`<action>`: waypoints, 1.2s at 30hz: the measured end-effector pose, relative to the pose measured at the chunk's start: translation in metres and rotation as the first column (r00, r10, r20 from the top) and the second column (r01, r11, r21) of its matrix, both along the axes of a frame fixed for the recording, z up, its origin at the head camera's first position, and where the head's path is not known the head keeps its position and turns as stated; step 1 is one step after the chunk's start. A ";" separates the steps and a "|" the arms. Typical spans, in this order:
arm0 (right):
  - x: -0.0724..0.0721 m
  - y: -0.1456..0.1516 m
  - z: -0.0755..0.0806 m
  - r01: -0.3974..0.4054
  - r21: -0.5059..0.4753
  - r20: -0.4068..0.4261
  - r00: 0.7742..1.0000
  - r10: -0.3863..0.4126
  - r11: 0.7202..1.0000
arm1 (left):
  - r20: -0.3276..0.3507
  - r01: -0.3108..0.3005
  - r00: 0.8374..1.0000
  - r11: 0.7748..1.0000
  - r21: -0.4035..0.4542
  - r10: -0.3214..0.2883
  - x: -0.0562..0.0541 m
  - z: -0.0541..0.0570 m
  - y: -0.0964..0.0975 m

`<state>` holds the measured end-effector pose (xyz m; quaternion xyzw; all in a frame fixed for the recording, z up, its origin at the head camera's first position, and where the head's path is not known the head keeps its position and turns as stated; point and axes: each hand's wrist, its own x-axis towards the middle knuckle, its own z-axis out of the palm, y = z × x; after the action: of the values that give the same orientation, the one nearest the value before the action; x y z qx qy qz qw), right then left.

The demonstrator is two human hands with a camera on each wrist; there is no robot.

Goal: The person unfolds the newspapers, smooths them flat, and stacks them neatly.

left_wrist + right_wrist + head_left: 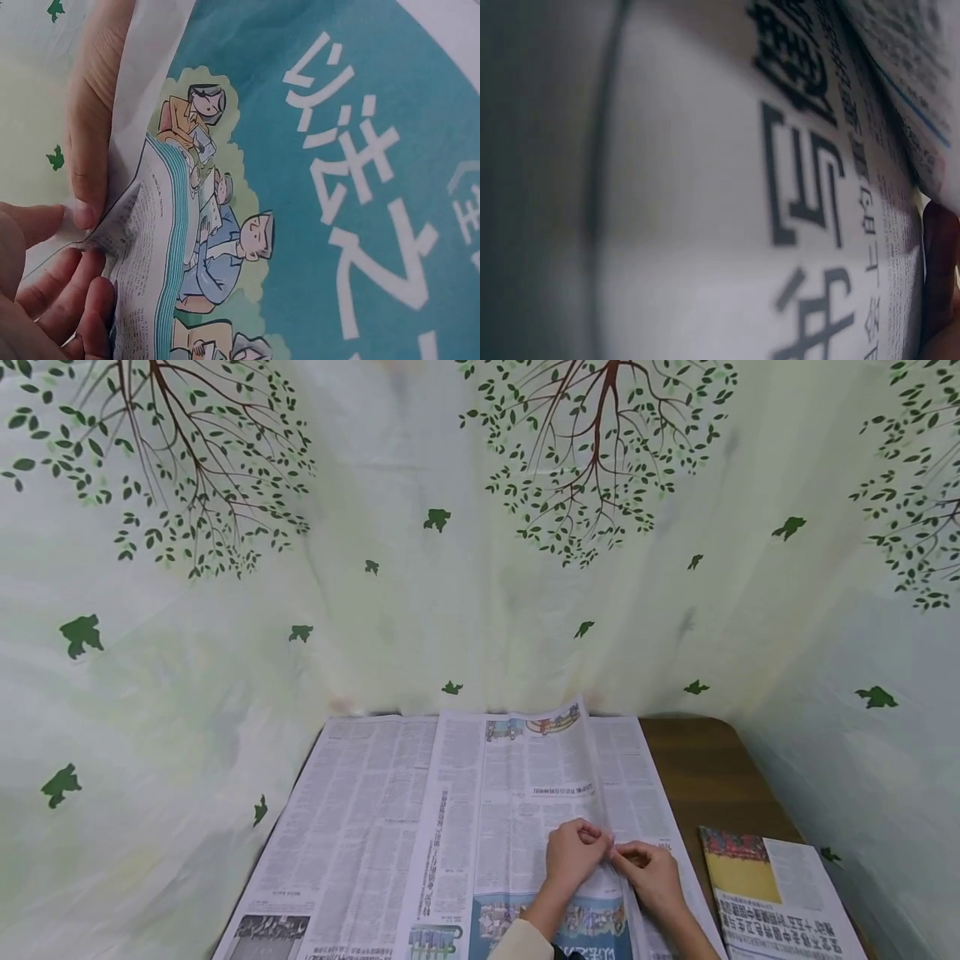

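Both hands meet at the right edge of a newspaper sheet (517,827) spread over other newspaper. My left hand (573,858) bends its fingers and pinches the edge, thumb and fingertips together. Close on its right, my right hand (654,881) pinches the same edge, its fingertips almost touching the left ones. In the left wrist view, the left hand (52,292) comes from the lower left and the right hand (94,120) from above, with the creased paper between them. The right wrist view catches only part of a hand (939,274) beside blurred newsprint.
Underneath lies a wider newspaper layer (352,827) covering much of the brown wooden table (697,768). A folded newspaper (780,902) with a red and yellow picture lies at the right. A pale curtain (517,635) printed with trees and leaves surrounds the table.
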<state>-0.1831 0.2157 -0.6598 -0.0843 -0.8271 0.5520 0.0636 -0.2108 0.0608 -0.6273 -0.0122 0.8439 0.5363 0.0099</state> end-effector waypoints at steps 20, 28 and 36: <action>0.001 0.010 -0.001 -0.042 -0.009 0.031 0.999 0.042 0.999 | 0.028 -0.036 0.999 0.998 0.056 0.034 -0.001 -0.006 -0.009; 0.004 0.014 0.002 -0.099 -0.095 0.040 0.994 0.103 0.991 | 0.010 0.111 0.993 0.966 0.233 -0.116 0.003 -0.018 -0.020; 0.004 0.013 0.003 -0.143 -0.069 0.015 0.989 0.145 0.987 | 0.021 0.151 0.986 0.944 0.292 -0.164 0.000 -0.022 -0.032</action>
<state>-0.1795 0.2285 -0.6572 -0.0320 -0.8124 0.5821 0.0125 -0.2105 0.0292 -0.6492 0.0448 0.7540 0.6512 0.0734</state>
